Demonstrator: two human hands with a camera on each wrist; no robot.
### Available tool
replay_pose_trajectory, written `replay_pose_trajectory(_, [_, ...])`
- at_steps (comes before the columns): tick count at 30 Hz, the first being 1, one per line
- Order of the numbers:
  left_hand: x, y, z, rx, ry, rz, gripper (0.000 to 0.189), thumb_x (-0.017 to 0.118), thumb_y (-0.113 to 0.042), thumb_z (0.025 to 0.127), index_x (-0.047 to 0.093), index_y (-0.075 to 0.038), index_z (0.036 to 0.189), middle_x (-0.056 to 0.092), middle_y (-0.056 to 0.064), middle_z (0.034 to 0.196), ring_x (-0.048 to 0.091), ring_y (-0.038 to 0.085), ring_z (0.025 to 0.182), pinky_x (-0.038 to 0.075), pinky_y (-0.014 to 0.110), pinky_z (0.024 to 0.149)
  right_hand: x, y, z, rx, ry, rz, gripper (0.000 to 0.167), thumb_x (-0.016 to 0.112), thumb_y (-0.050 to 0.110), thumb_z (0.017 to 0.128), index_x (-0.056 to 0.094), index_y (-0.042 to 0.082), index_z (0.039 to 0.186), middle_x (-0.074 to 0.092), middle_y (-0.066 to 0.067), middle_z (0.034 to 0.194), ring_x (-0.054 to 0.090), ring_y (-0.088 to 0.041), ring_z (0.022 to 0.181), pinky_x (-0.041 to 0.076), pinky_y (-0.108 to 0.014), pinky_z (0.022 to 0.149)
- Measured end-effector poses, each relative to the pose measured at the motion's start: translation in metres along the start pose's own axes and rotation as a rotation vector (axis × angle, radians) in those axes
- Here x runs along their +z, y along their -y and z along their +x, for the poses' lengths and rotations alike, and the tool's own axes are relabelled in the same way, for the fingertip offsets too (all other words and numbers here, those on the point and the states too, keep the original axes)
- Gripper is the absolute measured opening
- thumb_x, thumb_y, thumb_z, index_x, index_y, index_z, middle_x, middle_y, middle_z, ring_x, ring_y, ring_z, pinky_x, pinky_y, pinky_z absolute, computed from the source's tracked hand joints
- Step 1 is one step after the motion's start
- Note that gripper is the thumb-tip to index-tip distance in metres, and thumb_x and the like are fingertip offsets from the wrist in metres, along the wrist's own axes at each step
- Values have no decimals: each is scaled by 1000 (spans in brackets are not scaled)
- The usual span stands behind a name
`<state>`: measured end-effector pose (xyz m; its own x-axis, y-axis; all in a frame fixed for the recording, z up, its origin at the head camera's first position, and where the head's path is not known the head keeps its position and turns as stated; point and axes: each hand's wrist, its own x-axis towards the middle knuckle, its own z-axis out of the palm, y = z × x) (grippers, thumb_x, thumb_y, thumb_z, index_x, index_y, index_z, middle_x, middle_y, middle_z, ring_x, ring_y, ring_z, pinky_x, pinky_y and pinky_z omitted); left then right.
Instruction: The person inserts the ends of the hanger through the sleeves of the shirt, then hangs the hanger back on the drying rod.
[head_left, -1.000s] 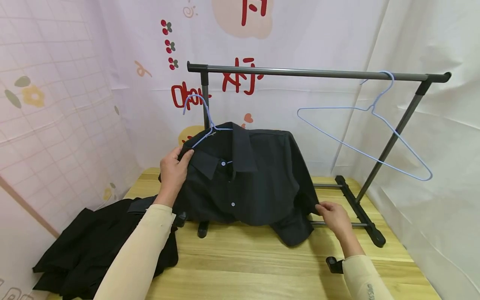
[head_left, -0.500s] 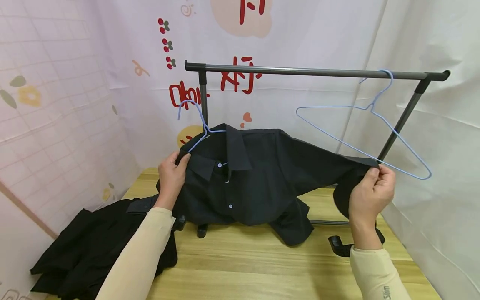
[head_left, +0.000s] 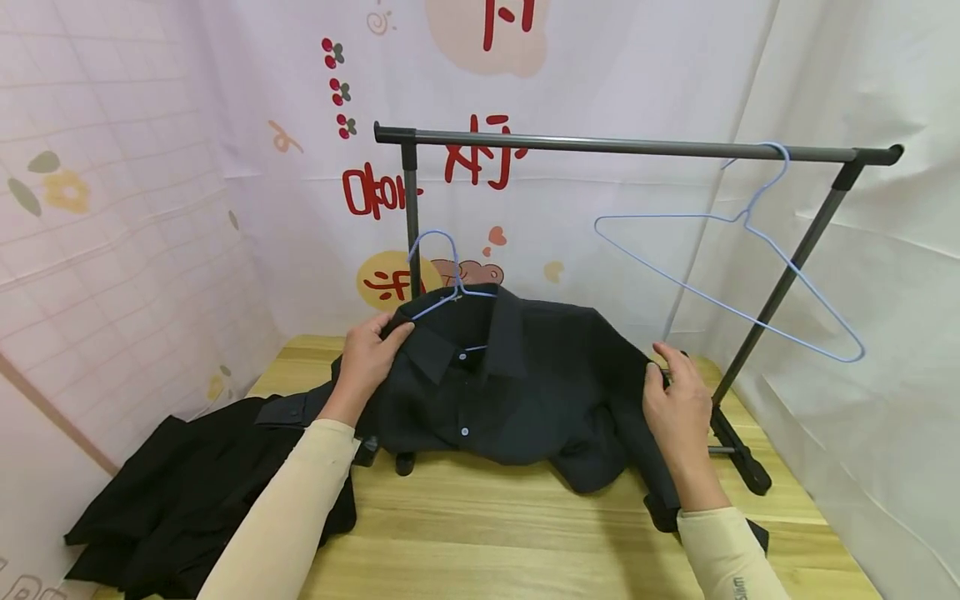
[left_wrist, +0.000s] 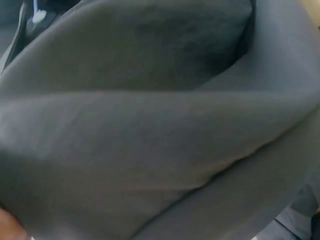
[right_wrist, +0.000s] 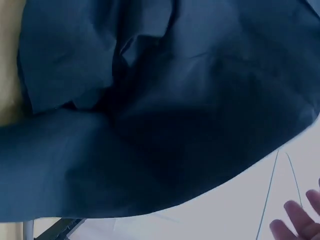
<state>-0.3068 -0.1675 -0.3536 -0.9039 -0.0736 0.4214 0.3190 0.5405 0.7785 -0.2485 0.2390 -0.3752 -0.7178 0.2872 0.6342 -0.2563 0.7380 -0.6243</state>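
Observation:
A black button-up shirt (head_left: pixel 555 375) is on a light-blue wire hanger (head_left: pixel 455 262) whose hook sticks up out of the collar. My left hand (head_left: pixel 367 362) grips the shirt at the shoulder beside the collar, thumb on the front. Beside the sleeve on the other side, my right hand (head_left: pixel 678 417) has loose, extended fingers and holds nothing. The right wrist view has this hand (right_wrist: pixel 305 225) apart from the draped fabric (right_wrist: pixel 200 130). The sleeve hangs down to the table by the right forearm. Grey-looking shirt cloth (left_wrist: pixel 150 140) fills most of the left wrist view.
A dark metal garment rack (head_left: pixel 600 144) stands behind the shirt, with a bare blue hanger (head_left: pixel 675 216) hooked near its right end. Folded black clothes (head_left: pixel 187 483) lie at the left on the wooden table (head_left: pixel 465 533). Printed cloth walls (head_left: pixel 600 75) enclose the back and sides.
My right hand took the sleeve, stretched it out to the right, then let it go and came back inward. My left hand moved slightly right and down with the shirt and hanger.

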Motion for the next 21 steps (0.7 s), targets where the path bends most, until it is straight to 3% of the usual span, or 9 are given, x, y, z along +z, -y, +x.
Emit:
replay_pose_trajectory(7, [6,-5,-2,3,196,-29,29,64,-30,98,70,-10,119,68,12,109,60,28,95,47,43,85,18,6,-2,-257,92,-25,33,62,6,97,62,-5,128,60,-25,129,51,-44,123,36,-59,103])
replay_pose_trajectory(12, [14,-8,-5,16,296,-46,31,65,-26,98,69,-9,123,68,10,117,61,25,102,48,43,91,31,21,-1,-409,167,-57,35,65,11,96,64,-3,127,62,-23,127,52,-42,123,33,-60,106])
replay_pose_trajectory(16, [22,-12,-8,25,368,-52,29,64,-25,99,70,-10,123,68,8,116,60,25,101,48,43,92,36,32,-1,-399,340,-53,39,63,24,99,63,1,132,63,-20,127,57,-40,118,40,-58,101])
replay_pose_trajectory(19, [26,-16,-11,46,412,-50,27,64,-22,98,71,-11,122,66,9,123,60,26,112,47,44,97,38,36,-2,-330,487,6,35,59,28,101,66,4,126,67,-17,119,63,-36,108,49,-53,90])
replay_pose_trajectory(21, [28,-19,-12,87,439,-38,25,64,-21,99,71,-11,120,66,10,124,59,26,115,47,44,98,40,37,-4,-274,527,62,30,59,27,101,69,6,120,69,-13,113,66,-32,101,52,-50,84])
